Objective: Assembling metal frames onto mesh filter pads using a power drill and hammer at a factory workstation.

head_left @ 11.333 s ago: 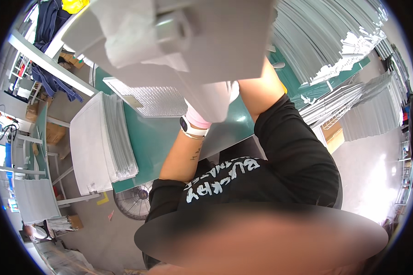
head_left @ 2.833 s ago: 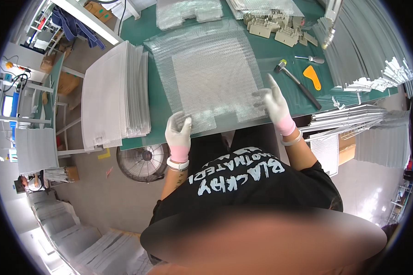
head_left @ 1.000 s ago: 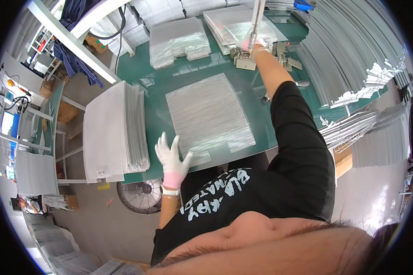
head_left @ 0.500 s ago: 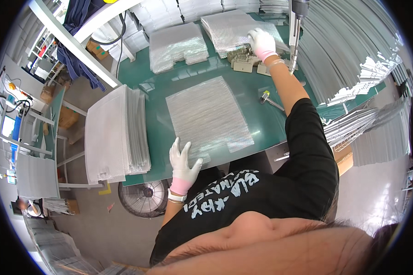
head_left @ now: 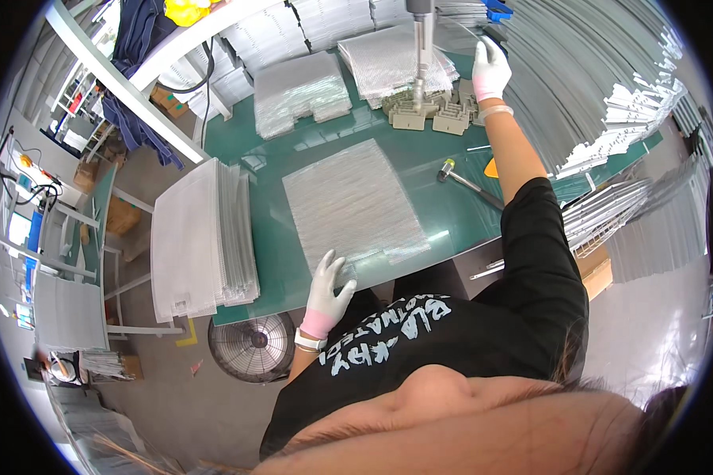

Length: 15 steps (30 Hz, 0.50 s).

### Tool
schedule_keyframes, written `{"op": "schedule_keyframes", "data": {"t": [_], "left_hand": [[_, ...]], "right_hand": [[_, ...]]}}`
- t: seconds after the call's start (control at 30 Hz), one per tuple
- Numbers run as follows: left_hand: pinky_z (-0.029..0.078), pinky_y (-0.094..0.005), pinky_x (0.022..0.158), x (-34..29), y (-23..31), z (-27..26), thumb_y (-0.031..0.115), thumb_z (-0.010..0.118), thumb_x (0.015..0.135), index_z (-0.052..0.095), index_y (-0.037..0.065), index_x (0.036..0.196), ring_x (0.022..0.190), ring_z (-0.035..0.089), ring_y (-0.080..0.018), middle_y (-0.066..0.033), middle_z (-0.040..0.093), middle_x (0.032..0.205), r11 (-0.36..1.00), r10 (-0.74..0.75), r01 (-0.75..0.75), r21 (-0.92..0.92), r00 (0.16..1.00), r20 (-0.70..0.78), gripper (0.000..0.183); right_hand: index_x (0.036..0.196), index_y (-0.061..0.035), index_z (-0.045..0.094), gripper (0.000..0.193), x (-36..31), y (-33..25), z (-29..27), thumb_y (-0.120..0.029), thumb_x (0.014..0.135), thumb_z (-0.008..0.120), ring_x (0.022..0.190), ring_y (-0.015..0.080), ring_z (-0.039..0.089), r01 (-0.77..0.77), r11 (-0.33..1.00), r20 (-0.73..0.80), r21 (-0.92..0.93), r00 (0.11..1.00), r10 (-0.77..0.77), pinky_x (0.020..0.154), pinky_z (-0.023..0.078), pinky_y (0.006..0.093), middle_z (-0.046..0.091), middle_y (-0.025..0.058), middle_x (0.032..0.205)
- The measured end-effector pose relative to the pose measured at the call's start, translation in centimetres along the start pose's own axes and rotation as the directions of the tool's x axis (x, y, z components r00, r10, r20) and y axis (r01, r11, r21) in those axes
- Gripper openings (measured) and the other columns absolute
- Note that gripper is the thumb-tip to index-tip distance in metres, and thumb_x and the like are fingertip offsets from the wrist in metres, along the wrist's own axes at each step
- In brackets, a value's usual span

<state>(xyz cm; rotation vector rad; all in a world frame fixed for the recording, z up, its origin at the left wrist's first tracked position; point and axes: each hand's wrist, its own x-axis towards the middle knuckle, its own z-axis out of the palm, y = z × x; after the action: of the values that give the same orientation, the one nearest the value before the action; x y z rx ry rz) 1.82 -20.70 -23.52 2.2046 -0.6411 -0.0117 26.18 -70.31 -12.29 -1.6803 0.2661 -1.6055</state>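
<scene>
A translucent ribbed plastic sheet [head_left: 356,202] lies flat on the green tabletop in front of me. My left hand [head_left: 327,297], in a white glove with a pink cuff, is open, its fingertips on the sheet's near edge. At the far right my gloved right hand [head_left: 491,71] is raised beside the metal parts, fingers apart, next to a thin curved line that I cannot make out. Several beige-grey metal parts [head_left: 451,119] are clustered left of that wrist. A powered screwdriver [head_left: 421,55] hangs over them. Nearer lies a hammer [head_left: 469,184] with a yellow-green end.
A tall stack of white sheets [head_left: 202,237] stands at the table's left edge. Two piles of clear plastic sheets [head_left: 301,93] lie at the back. Long grey strips [head_left: 586,87] fill the right side. A floor fan [head_left: 253,344] stands below the near left edge; a white frame post [head_left: 123,79] rises far left.
My right hand has moved from the clear sheets and metal parts to the right and farther back. My left hand has shifted slightly right onto the sheet's edge. The view has shifted a little.
</scene>
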Motion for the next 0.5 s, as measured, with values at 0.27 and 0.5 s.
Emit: {"op": "schedule_keyframes", "data": {"t": [0.27, 0.5], "left_hand": [[0.034, -0.0415, 0.109, 0.9, 0.7, 0.5, 0.018, 0.067, 0.086, 0.051, 0.0, 0.129, 0.132, 0.043, -0.0339, -0.019, 0.044, 0.142, 0.995, 0.064, -0.063, -0.077, 0.998, 0.023, 0.049], [0.035, -0.0489, 0.11, 5.2, 3.9, 1.6, 0.043, 0.059, 0.092, 0.038, 0.001, 0.141, 0.13, 0.044, -0.0341, -0.0169, 0.045, 0.142, 0.021, 0.072, 0.03, -0.999, 0.997, 0.031, 0.068]], "right_hand": [[0.11, 0.0029, 0.066, 0.024, -8.5, -8.0, -4.5, -0.007, 0.088, 0.066, 0.106, 0.0222, 0.063, -0.041, 0.984, 0.052, 0.171, 0.998, 0.033, 0.097, 0.046, 0.0322, 0.068, 0.0138, 0.112], [0.092, -0.0024, 0.07, 0.018, -24.3, -18.0, -13.0, -0.002, 0.074, 0.073, 0.098, 0.0301, 0.067, 0.152, 0.946, 0.501, 0.286, 0.818, -0.283, 0.087, 0.053, 0.036, 0.068, 0.0159, 0.107]]}}
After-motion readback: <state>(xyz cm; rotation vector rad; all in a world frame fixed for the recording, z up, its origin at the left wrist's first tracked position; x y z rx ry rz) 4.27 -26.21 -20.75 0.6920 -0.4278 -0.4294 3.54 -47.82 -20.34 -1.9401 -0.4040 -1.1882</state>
